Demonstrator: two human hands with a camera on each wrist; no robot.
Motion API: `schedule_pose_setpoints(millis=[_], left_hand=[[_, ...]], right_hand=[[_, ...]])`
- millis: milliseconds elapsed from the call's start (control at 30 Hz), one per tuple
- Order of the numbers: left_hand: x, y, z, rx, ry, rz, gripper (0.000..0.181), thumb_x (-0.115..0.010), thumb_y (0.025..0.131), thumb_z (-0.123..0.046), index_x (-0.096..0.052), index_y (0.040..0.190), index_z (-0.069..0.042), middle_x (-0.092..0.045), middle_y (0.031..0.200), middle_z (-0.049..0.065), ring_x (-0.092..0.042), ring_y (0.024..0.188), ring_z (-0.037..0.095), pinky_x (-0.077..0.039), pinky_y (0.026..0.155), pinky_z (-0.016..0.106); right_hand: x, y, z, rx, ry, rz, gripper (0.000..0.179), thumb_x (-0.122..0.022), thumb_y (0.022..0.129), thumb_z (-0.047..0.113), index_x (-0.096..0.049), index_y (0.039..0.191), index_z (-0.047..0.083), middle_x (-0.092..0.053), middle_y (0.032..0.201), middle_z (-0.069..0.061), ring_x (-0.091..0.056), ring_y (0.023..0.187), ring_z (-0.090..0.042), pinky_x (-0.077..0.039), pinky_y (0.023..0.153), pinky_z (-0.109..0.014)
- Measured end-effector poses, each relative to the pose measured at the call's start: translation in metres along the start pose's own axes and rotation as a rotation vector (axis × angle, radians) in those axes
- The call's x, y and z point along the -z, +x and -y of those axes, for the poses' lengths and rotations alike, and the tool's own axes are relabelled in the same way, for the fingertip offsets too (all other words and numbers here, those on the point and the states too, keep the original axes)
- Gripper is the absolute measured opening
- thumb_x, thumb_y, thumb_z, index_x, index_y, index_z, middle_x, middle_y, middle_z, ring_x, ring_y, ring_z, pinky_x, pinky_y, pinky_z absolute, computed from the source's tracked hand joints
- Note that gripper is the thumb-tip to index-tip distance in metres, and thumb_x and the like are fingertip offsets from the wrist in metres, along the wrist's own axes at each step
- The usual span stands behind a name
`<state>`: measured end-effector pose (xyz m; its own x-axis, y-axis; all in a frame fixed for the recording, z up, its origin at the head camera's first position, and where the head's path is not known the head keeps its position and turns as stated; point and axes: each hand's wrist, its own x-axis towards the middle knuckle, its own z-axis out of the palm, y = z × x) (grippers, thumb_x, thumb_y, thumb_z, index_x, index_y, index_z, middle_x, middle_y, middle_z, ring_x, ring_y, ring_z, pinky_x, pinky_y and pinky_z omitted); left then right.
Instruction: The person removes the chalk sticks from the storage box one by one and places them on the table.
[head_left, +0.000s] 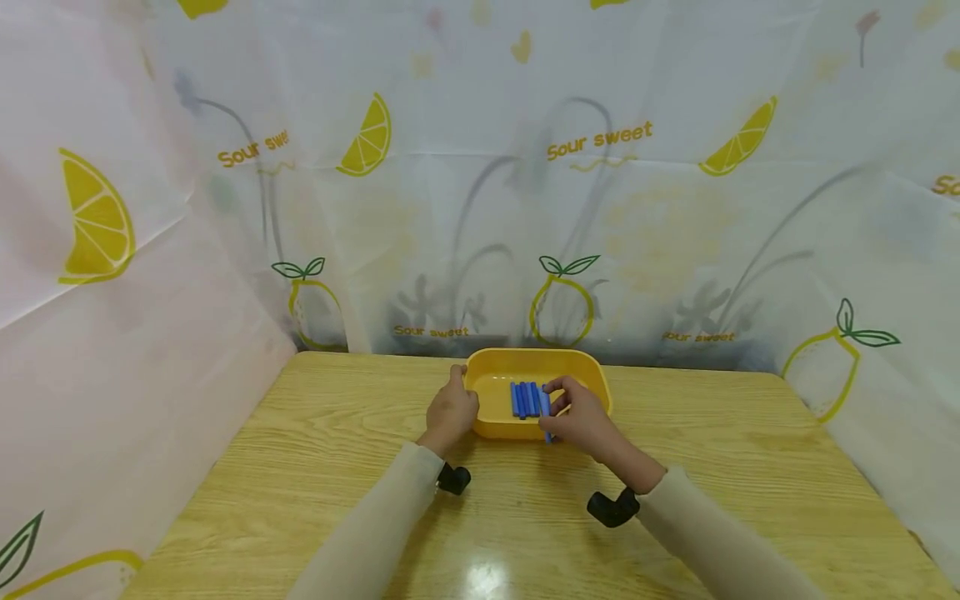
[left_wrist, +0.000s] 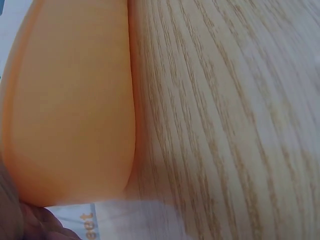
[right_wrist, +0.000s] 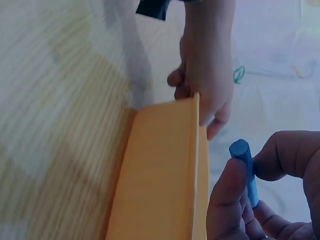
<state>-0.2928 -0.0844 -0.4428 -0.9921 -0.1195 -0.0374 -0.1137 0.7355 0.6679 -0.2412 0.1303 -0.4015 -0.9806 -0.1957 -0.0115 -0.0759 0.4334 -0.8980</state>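
1. The table (head_left: 330,408) spreads below the person, with the lemon-print cloth (head_left: 465,200) hanging behind its far edge.
2. The yellow tub (head_left: 498,430) sits near that far edge, towards 12 o'clock from the person, its long side running 9 to 3.
3. The left hand (head_left: 452,410) is at the tub's 9 o'clock end, gripping the wall at the rim; how the fingers lie beneath is partly hidden.
4. The right hand (head_left: 583,421) is at about 4 o'clock from the tub's middle, thumb and fingertips pinched narrowly round one blue stick.
5. The row of blue sticks (head_left: 525,400) lies side by side inside the tub, long axes near 12 to 6. The exact count is hard to tell. The row is at roughly 10 o'clock from the right hand, which is nearer to it than the left.
6. The held stick (right_wrist: 251,184) is on the row's 3 o'clock side, its long axis also near 12 to 6 from the head view, so almost parallel. Its near end overlaps the tub's near wall in that view, and the right wrist view shows it held off the rim.
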Motion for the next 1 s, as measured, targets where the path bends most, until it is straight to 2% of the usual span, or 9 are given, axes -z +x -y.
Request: schedule_pose_setpoints(millis=[200,467,767,1000], left_hand=[[-0.001,0.003,0.002,-0.002,-0.001,0.019,0.050,-0.043,0.095,-0.016,-0.033,0.144,-0.017,-0.048,0.055,0.003,-0.035,0.044,0.017,-0.029,0.045,0.029],[-0.002,0.001,0.003,0.005,-0.009,0.030,0.051,-0.042,0.095,-0.015,-0.032,0.145,-0.017,-0.044,0.052,0.002,-0.030,0.043,0.015,-0.027,0.043,0.028],[-0.002,0.001,0.002,-0.013,-0.020,0.025,0.052,-0.042,0.095,-0.015,-0.032,0.145,-0.017,-0.042,0.051,0.001,-0.029,0.042,0.015,-0.026,0.043,0.027],[-0.003,0.000,0.001,-0.023,-0.025,0.011,0.050,-0.043,0.095,-0.015,-0.033,0.144,-0.016,-0.043,0.052,0.001,-0.030,0.042,0.015,-0.027,0.043,0.028]], right_hand=[[-0.009,-0.018,0.003,-0.008,0.048,0.062,0.042,-0.067,0.078,0.001,-0.052,0.117,0.001,-0.052,0.081,-0.010,-0.054,0.058,-0.019,-0.057,0.060,-0.044],[-0.022,-0.040,0.005,0.049,0.065,0.165,0.045,-0.068,0.078,0.001,-0.049,0.119,-0.001,-0.054,0.081,-0.011,-0.058,0.056,-0.017,-0.057,0.057,-0.043],[-0.036,-0.046,-0.004,0.070,0.045,0.218,0.043,-0.069,0.077,0.001,-0.050,0.115,-0.003,-0.054,0.079,-0.009,-0.058,0.055,-0.016,-0.056,0.054,-0.037],[-0.043,-0.048,-0.012,0.048,0.008,0.216,0.041,-0.071,0.076,0.003,-0.051,0.112,0.001,-0.053,0.079,-0.008,-0.057,0.056,-0.014,-0.053,0.052,-0.029]])
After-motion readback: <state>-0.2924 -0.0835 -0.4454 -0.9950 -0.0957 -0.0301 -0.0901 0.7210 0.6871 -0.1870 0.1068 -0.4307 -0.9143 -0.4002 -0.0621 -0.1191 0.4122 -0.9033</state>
